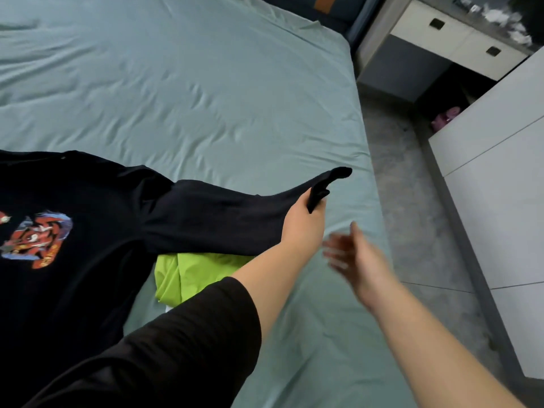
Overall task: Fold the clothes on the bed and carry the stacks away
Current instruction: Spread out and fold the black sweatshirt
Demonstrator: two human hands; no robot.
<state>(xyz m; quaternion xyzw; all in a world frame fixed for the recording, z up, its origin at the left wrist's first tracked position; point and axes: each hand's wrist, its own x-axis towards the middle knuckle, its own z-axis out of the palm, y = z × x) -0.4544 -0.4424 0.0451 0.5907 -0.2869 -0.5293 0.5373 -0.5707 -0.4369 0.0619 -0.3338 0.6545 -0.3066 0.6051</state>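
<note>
A black long-sleeved shirt (88,207) with a red and blue print lies spread on the left of the bed (206,98). My left hand (304,223) grips the end of its right sleeve and holds the sleeve stretched out above the sheet. My right hand (353,257) hovers just to the right of it with straight fingers, blurred, holding nothing. A lime green garment (188,275) lies on the sheet under the lifted sleeve, partly hidden by my left forearm.
The teal sheet stretches wide beyond the shirt. The bed's right edge borders a grey floor (412,178). White drawers (500,172) stand to the right, a white cabinet (459,33) further back, and something pink (446,117) lies on the floor.
</note>
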